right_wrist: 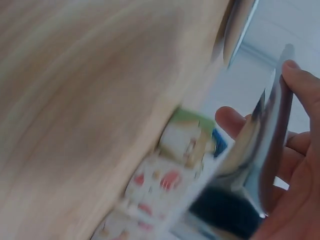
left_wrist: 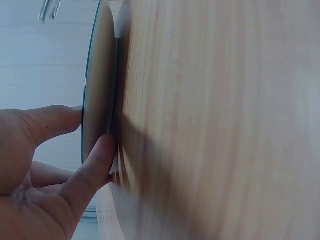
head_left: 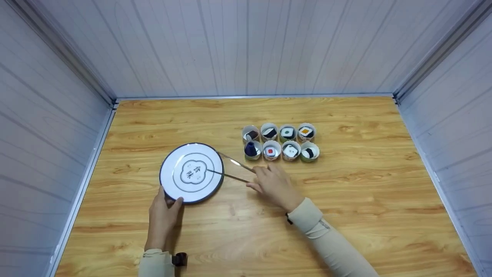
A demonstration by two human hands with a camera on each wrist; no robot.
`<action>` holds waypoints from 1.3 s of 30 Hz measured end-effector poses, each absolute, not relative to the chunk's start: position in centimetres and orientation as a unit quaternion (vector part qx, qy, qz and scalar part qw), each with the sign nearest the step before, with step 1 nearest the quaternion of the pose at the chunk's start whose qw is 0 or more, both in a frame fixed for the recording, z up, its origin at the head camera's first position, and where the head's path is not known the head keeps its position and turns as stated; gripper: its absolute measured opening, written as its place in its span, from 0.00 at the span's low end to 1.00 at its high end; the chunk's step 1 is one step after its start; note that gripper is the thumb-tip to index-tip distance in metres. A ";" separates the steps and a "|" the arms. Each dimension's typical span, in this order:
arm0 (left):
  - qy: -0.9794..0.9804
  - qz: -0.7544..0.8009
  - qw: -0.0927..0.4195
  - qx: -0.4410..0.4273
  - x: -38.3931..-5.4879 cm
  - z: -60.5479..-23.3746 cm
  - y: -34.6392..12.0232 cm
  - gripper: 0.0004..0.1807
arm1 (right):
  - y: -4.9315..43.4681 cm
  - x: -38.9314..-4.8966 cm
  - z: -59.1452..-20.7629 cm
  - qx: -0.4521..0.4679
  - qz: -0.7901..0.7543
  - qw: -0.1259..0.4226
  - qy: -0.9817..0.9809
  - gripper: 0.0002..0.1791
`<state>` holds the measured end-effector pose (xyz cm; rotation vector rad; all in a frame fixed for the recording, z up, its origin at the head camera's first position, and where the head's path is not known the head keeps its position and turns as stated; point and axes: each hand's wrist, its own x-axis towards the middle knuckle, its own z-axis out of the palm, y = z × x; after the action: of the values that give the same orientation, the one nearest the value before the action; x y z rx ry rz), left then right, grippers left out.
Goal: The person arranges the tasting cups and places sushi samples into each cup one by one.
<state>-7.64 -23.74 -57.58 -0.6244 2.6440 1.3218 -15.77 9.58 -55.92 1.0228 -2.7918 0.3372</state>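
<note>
A white plate [head_left: 169, 169] with a blue rim and dark writing at its middle lies at the left of the table. My left hand [head_left: 163, 213] grips its near left edge, and the left wrist view shows the fingers at the rim and underside of the plate [left_wrist: 100, 75]. In my right hand [head_left: 276, 186] are metal tongs [head_left: 235, 162], pointing left with their arms spread. One tip overlaps the plate's surface, the other its right rim. Nothing shows between the tips. The right wrist view has the tongs [right_wrist: 275, 135] large between thumb and fingers.
Several paper cups [head_left: 291, 157] stand in two rows beyond my right hand, holding small sushi-like pieces [head_left: 270, 151]. A dark blue piece [head_left: 250, 149] rises from the front left cup. Pale panel walls [head_left: 246, 50] border the wooden table [head_left: 365, 173] at the back and sides.
</note>
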 end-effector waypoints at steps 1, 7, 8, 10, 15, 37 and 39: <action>0.873 0.437 0.062 -0.208 -7.6 -57.6 -23.7 0.42 | 9.1 -15.8 -56.0 0.343 0.112 0.066 -0.930 0.25; 0.872 0.437 0.066 -0.211 -7.7 -57.5 -23.8 0.41 | 6.6 -15.8 -56.8 0.353 0.081 0.056 -0.930 0.25; 0.872 0.437 0.067 -0.211 -7.7 -57.5 -23.8 0.41 | 6.3 -15.8 -56.9 0.354 0.074 0.056 -0.931 0.25; 0.872 0.436 0.067 -0.210 -7.7 -57.5 -23.8 0.41 | 5.7 -15.7 -57.1 0.357 0.065 0.057 -0.930 0.25; 0.872 0.437 0.065 -0.211 -7.7 -57.6 -23.8 0.41 | 4.9 -15.5 -57.6 0.355 0.046 0.057 -0.932 0.25; 0.873 0.437 0.060 -0.208 -7.7 -57.7 -23.7 0.43 | 4.4 -15.4 -58.0 0.345 0.034 0.038 -0.937 0.26; 0.873 0.438 0.061 -0.208 -7.7 -57.6 -23.7 0.43 | 4.4 -15.5 -58.0 0.342 0.037 0.035 -0.938 0.27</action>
<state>-7.65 -23.67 -57.64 -0.6282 2.6408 1.3247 -15.46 4.38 -57.98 1.0507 -2.8832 0.1141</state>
